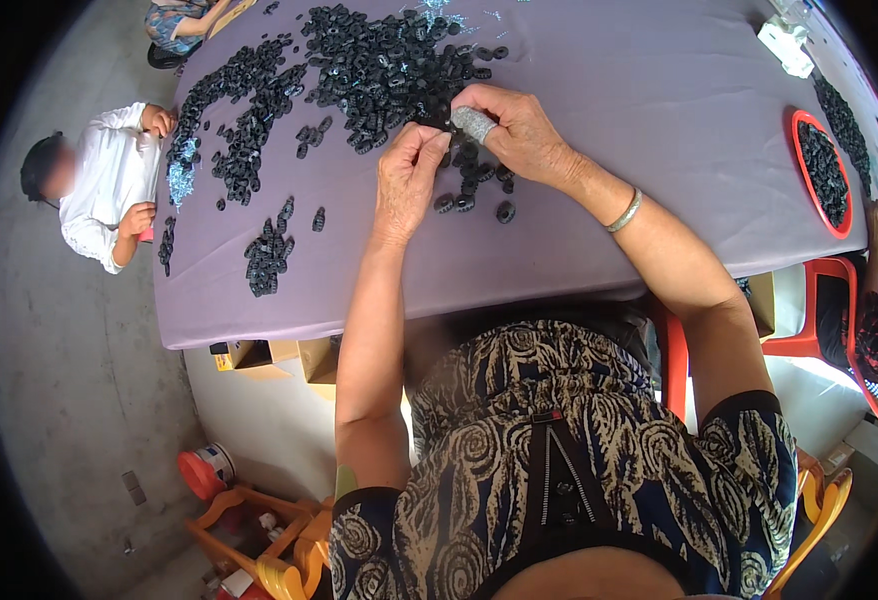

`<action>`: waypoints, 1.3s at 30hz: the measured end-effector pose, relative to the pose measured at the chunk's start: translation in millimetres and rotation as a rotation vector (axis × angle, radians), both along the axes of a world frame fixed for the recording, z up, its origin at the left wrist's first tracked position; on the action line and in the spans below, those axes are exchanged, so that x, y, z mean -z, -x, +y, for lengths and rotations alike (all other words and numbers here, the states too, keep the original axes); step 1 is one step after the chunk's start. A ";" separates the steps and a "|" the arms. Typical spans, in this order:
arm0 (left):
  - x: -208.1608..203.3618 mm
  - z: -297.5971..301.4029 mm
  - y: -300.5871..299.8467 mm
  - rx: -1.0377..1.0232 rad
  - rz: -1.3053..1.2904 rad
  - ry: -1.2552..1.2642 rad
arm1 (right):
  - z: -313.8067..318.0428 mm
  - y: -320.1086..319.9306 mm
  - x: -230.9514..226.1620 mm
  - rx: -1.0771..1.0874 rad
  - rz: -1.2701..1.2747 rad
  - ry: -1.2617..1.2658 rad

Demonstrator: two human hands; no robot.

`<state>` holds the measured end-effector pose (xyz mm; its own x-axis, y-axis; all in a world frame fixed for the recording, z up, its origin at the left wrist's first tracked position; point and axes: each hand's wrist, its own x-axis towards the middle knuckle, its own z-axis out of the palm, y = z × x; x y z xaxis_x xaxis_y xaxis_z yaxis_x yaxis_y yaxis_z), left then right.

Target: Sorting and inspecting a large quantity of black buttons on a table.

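Observation:
My left hand [411, 175] and my right hand [519, 130] meet over the purple-grey tablecloth, both with fingers pinched together. What sits between the fingertips is mostly hidden; it is too small to make out. Grey wrapping [473, 124] covers a digit of my right hand. Just beyond my fingers spreads a large pile of small black wheel-like pieces [359, 70]. Several more of these pieces [474, 185] lie just below my hands, nearer to me. A bracelet [626, 211] circles my right wrist.
Smaller groups of black pieces [269, 255] lie to the left, beside thin pale-blue pins [181, 178]. A red basin [821, 172] of black pieces stands at right, near a white tissue pack [786, 45]. A person in white [119, 180] works at the left edge; others sit farther off.

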<state>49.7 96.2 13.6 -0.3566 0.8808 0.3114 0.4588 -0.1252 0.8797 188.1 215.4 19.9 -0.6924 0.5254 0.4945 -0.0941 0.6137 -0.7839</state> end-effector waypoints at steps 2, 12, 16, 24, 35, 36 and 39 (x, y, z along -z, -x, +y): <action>-0.1 -0.6 2.8 -0.009 0.047 0.000 | 2.8 -2.0 -1.9 -0.025 -0.071 0.126; -3.1 -8.1 25.4 -0.086 0.013 -0.002 | 6.5 -6.0 -7.0 -0.316 -0.325 0.065; -1.1 -5.7 28.1 -0.069 0.095 0.020 | 7.8 -10.0 -7.9 -0.378 -0.359 0.088; 1.7 -4.5 26.0 -0.091 0.175 0.005 | 18.9 -8.3 -4.8 -0.326 -0.462 -0.084; 5.8 -12.8 20.4 -0.231 0.050 -0.122 | 20.9 -3.2 -0.8 -0.217 -0.309 0.272; 5.8 -18.6 19.0 -0.247 0.045 -0.118 | 18.6 -3.5 -3.9 -0.212 -0.321 0.364; 5.1 -33.6 6.6 -0.179 -0.023 -0.119 | 24.1 -7.2 -4.5 -0.202 -0.388 0.378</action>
